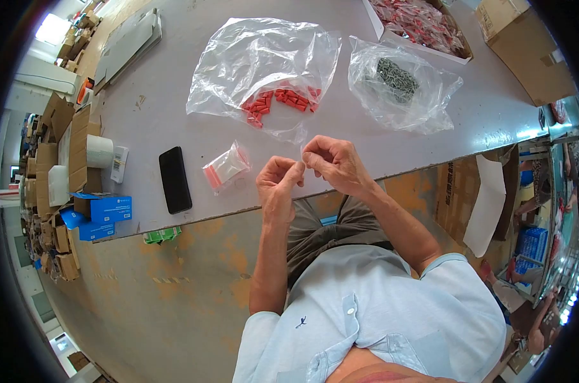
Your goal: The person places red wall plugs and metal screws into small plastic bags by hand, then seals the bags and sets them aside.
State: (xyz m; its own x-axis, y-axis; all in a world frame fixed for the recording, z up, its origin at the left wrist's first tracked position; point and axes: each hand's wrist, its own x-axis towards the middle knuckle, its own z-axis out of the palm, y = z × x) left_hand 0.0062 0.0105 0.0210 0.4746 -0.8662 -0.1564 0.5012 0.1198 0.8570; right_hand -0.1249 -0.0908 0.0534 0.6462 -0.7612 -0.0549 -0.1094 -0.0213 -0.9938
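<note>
Shirt (pixel 379 293) below, left hand (pixel 280 185) and right hand (pixel 337 165) pinch (what, unclear) near table edge (pixel 225 214).

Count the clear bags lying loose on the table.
3: a large bag holding red pieces; another bag holding metal pieces, right of it; a small bag near the phone. More may be hidden by fingers.

Room along the table's (pixel 430 145) near edge, right half
Red-piece bag (pixel 238 67) and metal-piece bag (pixel 426 105) block the middle, barely apart; phone (pixel 175 180) and small bag (pixel 227 168) hinder the near edge's left half.
</note>
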